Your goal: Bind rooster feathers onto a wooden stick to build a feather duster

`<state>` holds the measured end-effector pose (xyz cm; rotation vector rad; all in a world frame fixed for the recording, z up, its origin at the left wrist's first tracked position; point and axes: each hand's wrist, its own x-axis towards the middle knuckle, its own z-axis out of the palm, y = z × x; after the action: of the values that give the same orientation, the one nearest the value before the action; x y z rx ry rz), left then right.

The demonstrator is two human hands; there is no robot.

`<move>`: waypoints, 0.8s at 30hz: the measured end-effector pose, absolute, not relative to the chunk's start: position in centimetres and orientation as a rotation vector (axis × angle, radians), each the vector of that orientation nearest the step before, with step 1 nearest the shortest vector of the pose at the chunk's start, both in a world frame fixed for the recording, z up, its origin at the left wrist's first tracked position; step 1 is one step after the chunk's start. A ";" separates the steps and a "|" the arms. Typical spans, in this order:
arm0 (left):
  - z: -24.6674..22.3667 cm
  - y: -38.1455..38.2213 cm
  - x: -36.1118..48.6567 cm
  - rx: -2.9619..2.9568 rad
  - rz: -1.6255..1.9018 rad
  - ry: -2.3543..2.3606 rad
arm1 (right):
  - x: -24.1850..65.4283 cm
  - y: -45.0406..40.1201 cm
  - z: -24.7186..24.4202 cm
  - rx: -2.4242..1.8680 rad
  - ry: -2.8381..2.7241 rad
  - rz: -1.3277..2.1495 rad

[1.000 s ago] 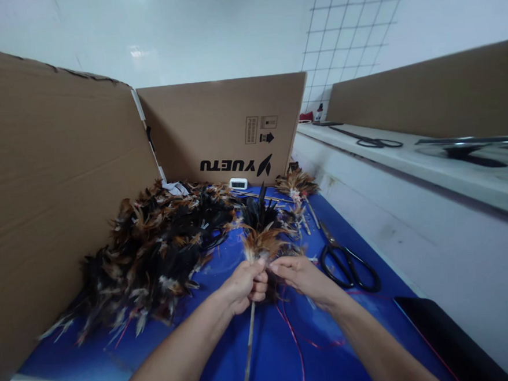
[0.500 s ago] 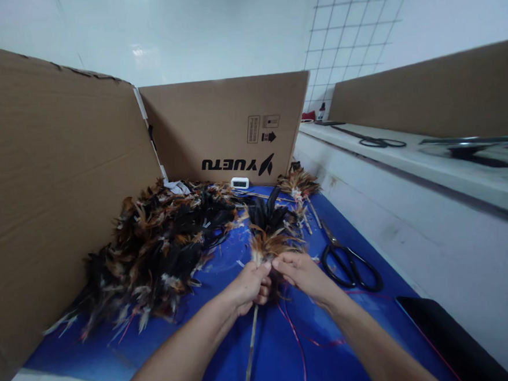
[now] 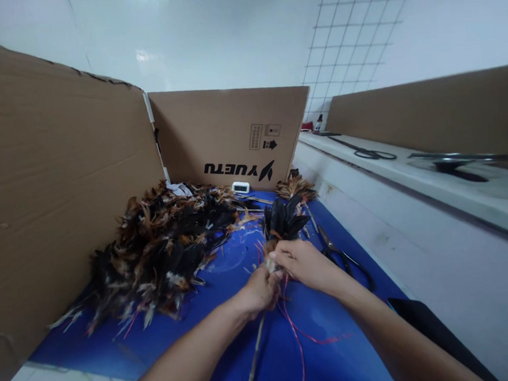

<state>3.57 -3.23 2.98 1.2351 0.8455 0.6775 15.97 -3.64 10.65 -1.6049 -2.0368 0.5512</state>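
Both hands meet at a bundle of black and brown feathers (image 3: 282,218) on a thin stick (image 3: 255,356). My left hand (image 3: 261,288) is closed round the base of the bundle, where the stick comes out below. My right hand (image 3: 300,260) pinches the brown and pale feathers just above the left one; its fingertips partly hide what they grip. Pink string (image 3: 297,338) trails from the bundle down over the blue table surface (image 3: 331,365). Beside my right forearm lie black-handled scissors (image 3: 334,249), partly covered by it.
A large heap of loose feathers (image 3: 162,243) lies to the left. Cardboard panels (image 3: 227,122) stand behind and at left. A small white digital clock (image 3: 240,187) and another feather bunch (image 3: 296,186) are at the back. A black flat object (image 3: 433,334) lies at right, below a white ledge (image 3: 392,172).
My right hand has moved up and over the bundle's base, covering more of the brown feathers. The bundle has shifted slightly right, and the camera view has tilted a little.
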 end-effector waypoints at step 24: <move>3.7 -4.9 3.3 1.262 0.742 0.727 | 19.2 -9.5 10.6 -1.702 -1.742 0.606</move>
<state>3.34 -4.91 3.73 1.2618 0.7270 0.7420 19.25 -9.51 10.61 -1.7024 -1.7424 0.6058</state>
